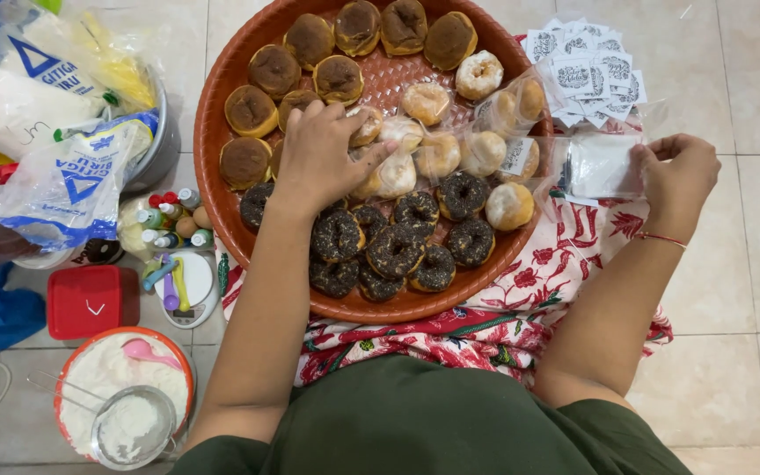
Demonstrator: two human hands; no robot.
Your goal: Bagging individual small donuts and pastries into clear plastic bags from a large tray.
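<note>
Left hand (320, 158) grips a wrapped doughnut (390, 176) on the tray (213, 132); right hand (679, 176) pinches a clear bag (604, 165); advisable to hold its mouth wide.

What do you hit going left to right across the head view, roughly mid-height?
Red square plastic lidded box → small white dish of coloured utensils → round brown plastic tray of doughnuts → left hand on a pale doughnut → clear plastic bag → right hand holding that bag.

We record a round reddish-brown plastic tray (222, 141) on red-and-white floral patterned cloth (573, 255); near doughnuts dark with pale speckled sprinkles (395, 251); left, a red square box (90, 301).
</note>
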